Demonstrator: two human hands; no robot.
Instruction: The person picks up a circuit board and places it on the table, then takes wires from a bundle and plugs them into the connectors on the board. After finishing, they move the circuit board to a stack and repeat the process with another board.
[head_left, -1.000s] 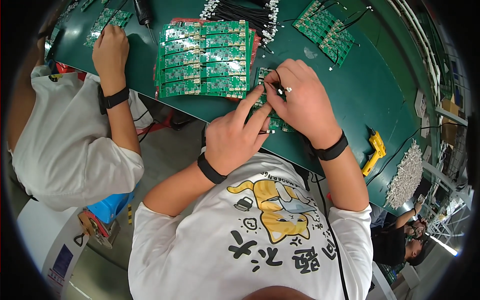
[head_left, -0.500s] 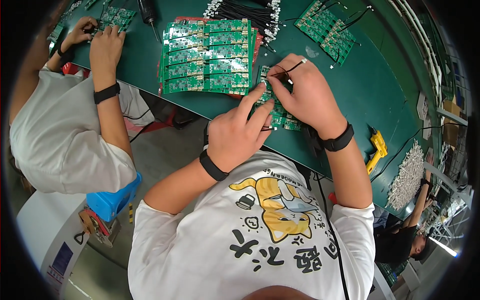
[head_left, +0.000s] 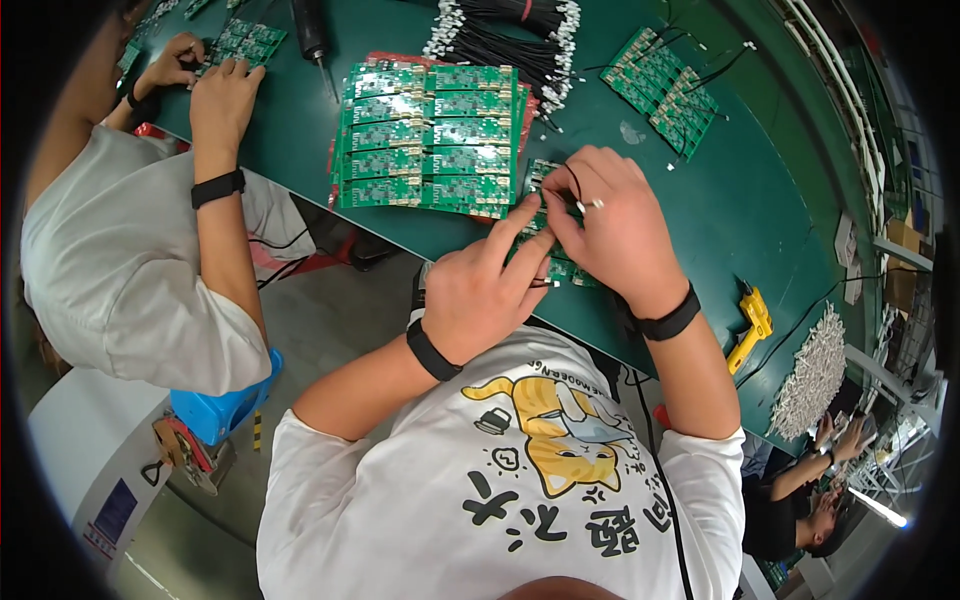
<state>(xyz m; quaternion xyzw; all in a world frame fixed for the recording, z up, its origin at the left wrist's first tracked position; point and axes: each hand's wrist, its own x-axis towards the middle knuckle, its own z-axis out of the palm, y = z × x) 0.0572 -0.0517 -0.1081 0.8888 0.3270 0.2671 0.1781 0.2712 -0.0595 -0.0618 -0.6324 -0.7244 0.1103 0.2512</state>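
Observation:
A green circuit board panel [head_left: 562, 270] lies at the table edge in front of me, mostly covered by my hands. My left hand [head_left: 472, 298] grips its left side, with index and middle fingers reaching onto the board and the thumb hidden. A small white connector on a dark lead [head_left: 546, 283] pokes out beside those fingers. From the right, my right hand [head_left: 622, 232] pinches a thin black cable [head_left: 574, 180] at the board, close to my left index fingertip. White connectors [head_left: 594, 204] hang against the back of its fingers. The exact pinch point is hidden.
Stacked green board panels [head_left: 430, 135] lie left of my hands. Beyond are bundled black cables [head_left: 505, 40] and a screwdriver-like tool [head_left: 312, 40]. Another wired panel [head_left: 660, 95] lies far right; a yellow glue gun [head_left: 750, 330] and white pieces [head_left: 808, 375] sit nearer. A co-worker [head_left: 150, 260] works at left.
The view has shifted, so the table things appear slightly lower. The cable in my right hand has swung, its white connectors dropping onto the fingers. My left hand stays on the board.

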